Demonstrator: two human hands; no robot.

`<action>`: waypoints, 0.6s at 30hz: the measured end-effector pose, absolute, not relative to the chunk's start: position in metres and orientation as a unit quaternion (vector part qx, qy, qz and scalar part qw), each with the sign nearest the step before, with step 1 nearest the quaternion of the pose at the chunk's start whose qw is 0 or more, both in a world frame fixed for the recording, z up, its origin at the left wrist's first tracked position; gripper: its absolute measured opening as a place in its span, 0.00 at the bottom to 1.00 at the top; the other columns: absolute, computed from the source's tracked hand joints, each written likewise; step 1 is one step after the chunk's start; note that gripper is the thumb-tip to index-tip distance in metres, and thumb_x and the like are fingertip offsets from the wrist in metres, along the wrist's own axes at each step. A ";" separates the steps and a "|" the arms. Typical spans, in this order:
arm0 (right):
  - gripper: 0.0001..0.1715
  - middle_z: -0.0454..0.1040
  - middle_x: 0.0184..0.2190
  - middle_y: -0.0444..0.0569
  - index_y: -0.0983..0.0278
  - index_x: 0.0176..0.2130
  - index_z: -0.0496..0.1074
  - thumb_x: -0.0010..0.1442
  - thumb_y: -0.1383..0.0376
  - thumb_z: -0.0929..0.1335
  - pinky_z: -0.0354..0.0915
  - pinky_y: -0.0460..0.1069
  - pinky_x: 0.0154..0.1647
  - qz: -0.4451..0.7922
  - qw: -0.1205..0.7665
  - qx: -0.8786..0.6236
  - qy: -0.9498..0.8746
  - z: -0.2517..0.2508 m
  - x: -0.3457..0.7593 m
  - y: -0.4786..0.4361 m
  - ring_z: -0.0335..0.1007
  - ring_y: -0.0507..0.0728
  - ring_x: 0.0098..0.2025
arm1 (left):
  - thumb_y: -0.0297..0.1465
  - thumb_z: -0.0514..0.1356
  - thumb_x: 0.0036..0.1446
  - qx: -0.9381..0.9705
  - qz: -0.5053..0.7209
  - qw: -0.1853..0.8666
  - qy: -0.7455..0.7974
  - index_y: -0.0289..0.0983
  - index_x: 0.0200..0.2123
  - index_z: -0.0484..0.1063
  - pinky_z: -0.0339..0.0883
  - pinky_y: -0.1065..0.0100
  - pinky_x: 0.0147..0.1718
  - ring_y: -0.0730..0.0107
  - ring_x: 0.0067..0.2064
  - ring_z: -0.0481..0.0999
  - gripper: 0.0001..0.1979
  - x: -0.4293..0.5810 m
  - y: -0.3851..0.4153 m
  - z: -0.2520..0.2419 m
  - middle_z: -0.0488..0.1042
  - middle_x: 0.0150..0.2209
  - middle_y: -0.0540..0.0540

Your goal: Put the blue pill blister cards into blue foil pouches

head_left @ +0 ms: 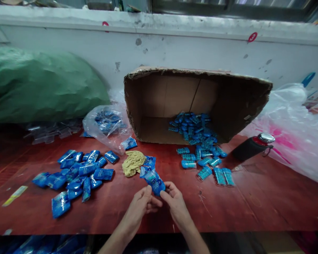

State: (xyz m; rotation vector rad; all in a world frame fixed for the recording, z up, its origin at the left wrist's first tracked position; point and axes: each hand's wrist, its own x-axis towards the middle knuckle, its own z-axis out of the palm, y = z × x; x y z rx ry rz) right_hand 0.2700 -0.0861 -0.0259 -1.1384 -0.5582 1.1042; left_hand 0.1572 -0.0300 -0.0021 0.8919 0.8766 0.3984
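A shiny blue packet (154, 180) is between my two hands near the front of the red table. My right hand (175, 203) pinches its lower right end between thumb and fingers. Against its lower left side is my left hand (143, 204), its thumb raised and its fingers apart beneath. Just behind the packet lie another flat blue packet (149, 161) and a crumpled yellow cloth (134, 163). A pile of filled blue packets (79, 171) spreads over the table at the left. Blue capsule-shaped containers (204, 161) lie to the right, spilling out of the box.
An open cardboard box (153, 128) lies on its side at the back of the table (116, 215). A black bottle (250, 148) stands right of it. Plastic bags (294, 123) fill the far right; a clear bag (106, 123) and green sack (47, 84) occupy the back left.
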 end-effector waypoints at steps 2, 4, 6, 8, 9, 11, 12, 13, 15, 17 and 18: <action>0.11 0.71 0.28 0.43 0.64 0.33 0.67 0.48 0.64 0.70 0.63 0.47 0.35 0.514 0.687 -0.470 -0.207 -0.027 0.272 -0.085 0.67 0.52 0.31 | 0.43 0.54 0.50 0.509 0.200 0.724 0.420 0.36 0.24 0.70 0.63 0.67 0.29 0.67 0.24 0.71 0.16 0.153 -0.020 0.003 0.72 0.17 0.46; 0.13 0.70 0.28 0.43 0.64 0.33 0.65 0.48 0.62 0.70 0.63 0.47 0.32 0.546 0.697 -0.436 -0.160 -0.027 0.274 -0.086 0.68 0.51 0.29 | 0.41 0.56 0.48 0.601 0.278 0.612 0.433 0.37 0.24 0.72 0.62 0.66 0.34 0.64 0.28 0.72 0.13 0.151 -0.004 0.007 0.73 0.20 0.46; 0.14 0.69 0.27 0.42 0.64 0.33 0.64 0.49 0.60 0.70 0.64 0.47 0.30 0.563 0.703 -0.416 -0.124 -0.026 0.276 -0.087 0.69 0.51 0.28 | 0.38 0.59 0.46 0.667 0.374 0.466 0.444 0.39 0.33 0.73 0.58 0.64 0.45 0.57 0.43 0.70 0.12 0.152 0.018 0.005 0.75 0.35 0.43; 0.15 0.69 0.26 0.42 0.63 0.34 0.63 0.49 0.59 0.70 0.63 0.47 0.30 0.567 0.706 -0.409 -0.112 -0.024 0.278 -0.088 0.69 0.51 0.27 | 0.38 0.59 0.45 0.737 0.387 0.313 0.458 0.38 0.46 0.68 0.44 0.57 0.54 0.51 0.58 0.54 0.22 0.155 0.045 -0.008 0.63 0.55 0.39; 0.15 0.68 0.26 0.42 0.63 0.34 0.63 0.49 0.59 0.70 0.63 0.47 0.29 0.568 0.705 -0.409 -0.112 -0.023 0.279 -0.088 0.69 0.51 0.26 | 0.38 0.58 0.46 0.766 0.352 0.252 0.475 0.36 0.49 0.65 0.37 0.51 0.55 0.47 0.60 0.47 0.25 0.158 0.059 -0.017 0.57 0.58 0.37; 0.15 0.68 0.25 0.41 0.64 0.35 0.63 0.50 0.59 0.69 0.63 0.46 0.29 0.569 0.703 -0.411 -0.111 -0.023 0.280 -0.089 0.68 0.50 0.25 | 0.37 0.56 0.48 0.800 0.281 0.203 0.489 0.33 0.50 0.63 0.36 0.45 0.54 0.44 0.61 0.45 0.26 0.161 0.083 -0.038 0.56 0.58 0.33; 0.16 0.68 0.25 0.41 0.64 0.35 0.63 0.50 0.59 0.69 0.63 0.46 0.28 0.568 0.703 -0.415 -0.109 -0.023 0.280 -0.089 0.68 0.50 0.25 | 0.37 0.55 0.49 0.810 0.265 0.201 0.483 0.33 0.50 0.63 0.37 0.46 0.54 0.45 0.61 0.46 0.25 0.162 0.091 -0.048 0.58 0.57 0.33; 0.16 0.68 0.25 0.41 0.64 0.35 0.64 0.49 0.59 0.69 0.63 0.46 0.28 0.565 0.703 -0.418 -0.107 -0.024 0.280 -0.089 0.68 0.50 0.24 | 0.36 0.54 0.50 0.813 0.261 0.208 0.477 0.33 0.49 0.64 0.38 0.47 0.55 0.46 0.61 0.47 0.23 0.162 0.097 -0.055 0.59 0.57 0.33; 0.16 0.68 0.25 0.41 0.64 0.36 0.64 0.49 0.59 0.69 0.63 0.46 0.27 0.557 0.706 -0.425 -0.104 -0.025 0.279 -0.089 0.68 0.49 0.24 | 0.35 0.52 0.51 0.810 0.268 0.228 0.468 0.33 0.49 0.64 0.39 0.50 0.55 0.48 0.60 0.48 0.22 0.159 0.098 -0.060 0.61 0.55 0.33; 0.16 0.68 0.25 0.41 0.64 0.36 0.64 0.49 0.59 0.69 0.63 0.45 0.27 0.550 0.708 -0.430 -0.104 -0.026 0.279 -0.089 0.67 0.49 0.24 | 0.36 0.53 0.51 0.797 0.287 0.250 0.469 0.33 0.51 0.62 0.40 0.51 0.55 0.49 0.61 0.48 0.24 0.154 0.087 -0.053 0.60 0.56 0.33; 0.15 0.68 0.25 0.41 0.64 0.36 0.64 0.50 0.59 0.69 0.62 0.45 0.27 0.546 0.709 -0.435 -0.107 -0.026 0.279 -0.089 0.67 0.49 0.24 | 0.36 0.53 0.51 0.784 0.302 0.272 0.470 0.33 0.52 0.60 0.41 0.51 0.55 0.50 0.60 0.49 0.25 0.152 0.077 -0.047 0.59 0.57 0.34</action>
